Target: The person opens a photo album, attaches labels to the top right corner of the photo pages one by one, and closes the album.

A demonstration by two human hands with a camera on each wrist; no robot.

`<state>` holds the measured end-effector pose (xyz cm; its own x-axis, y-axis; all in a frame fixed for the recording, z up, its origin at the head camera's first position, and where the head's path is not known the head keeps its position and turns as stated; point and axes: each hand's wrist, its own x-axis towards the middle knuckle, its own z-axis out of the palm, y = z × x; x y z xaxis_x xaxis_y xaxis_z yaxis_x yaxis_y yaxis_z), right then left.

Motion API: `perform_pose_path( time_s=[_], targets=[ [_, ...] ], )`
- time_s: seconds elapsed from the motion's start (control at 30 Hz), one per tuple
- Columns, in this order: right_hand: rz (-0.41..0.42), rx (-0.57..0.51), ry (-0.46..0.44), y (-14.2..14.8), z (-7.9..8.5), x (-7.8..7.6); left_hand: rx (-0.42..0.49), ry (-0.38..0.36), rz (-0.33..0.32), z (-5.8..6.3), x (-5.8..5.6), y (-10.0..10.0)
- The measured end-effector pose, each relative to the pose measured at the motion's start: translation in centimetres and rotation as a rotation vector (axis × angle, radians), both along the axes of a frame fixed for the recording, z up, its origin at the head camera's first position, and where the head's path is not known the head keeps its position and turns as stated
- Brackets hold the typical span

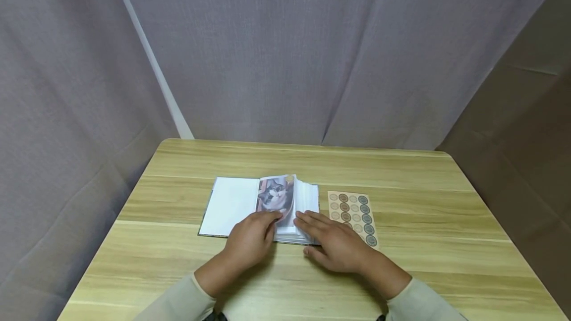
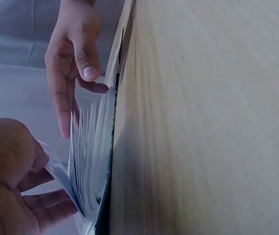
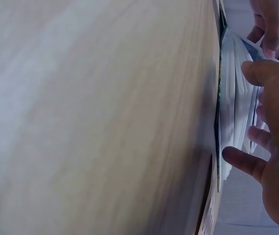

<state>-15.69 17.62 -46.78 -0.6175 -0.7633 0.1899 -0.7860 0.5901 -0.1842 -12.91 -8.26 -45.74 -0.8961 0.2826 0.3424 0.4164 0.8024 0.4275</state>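
A photo album [image 1: 229, 206] lies open on the table, its white inner cover to the left and a thick stack of white pages [image 1: 308, 196] to the right. The first sleeve holds a cat photo [image 1: 273, 193] with a small round tan sticker [image 1: 290, 179] at its top right corner. My left hand [image 1: 251, 238] pinches this photo page between thumb and fingers, and the page bends up, as the left wrist view shows. My right hand [image 1: 336, 241] has its fingers extended, the tips at the right part of the page stack.
A tan sheet of round stickers [image 1: 355, 214] lies right of the album, partly under my right hand. Grey curtains [image 1: 267, 53] hang behind the wooden table [image 1: 424, 202] and at its sides.
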Motion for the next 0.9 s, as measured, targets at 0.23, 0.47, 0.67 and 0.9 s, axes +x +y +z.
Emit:
perform_pose_path(
  time_s=[0.23, 0.47, 0.67, 0.9],
  targets=[
    [0.005, 0.022, -0.015, 0.09, -0.16, 0.01, 0.023, -0.008, 0.01, 0.15, -0.1, -0.09],
    [0.008, 0.035, -0.024, 0.08, -0.21, 0.06, 0.059, 0.002, 0.024, -0.03, -0.32, -0.36],
    [0.008, 0.038, -0.037, 0.07, -0.18, 0.06, 0.101, 0.013, 0.029, -0.08, -0.43, -0.64],
    [0.007, 0.06, -0.046, 0.09, -0.31, 0.02, 0.137, 0.001, 0.03, 0.13, -0.5, -0.83]
  ],
)
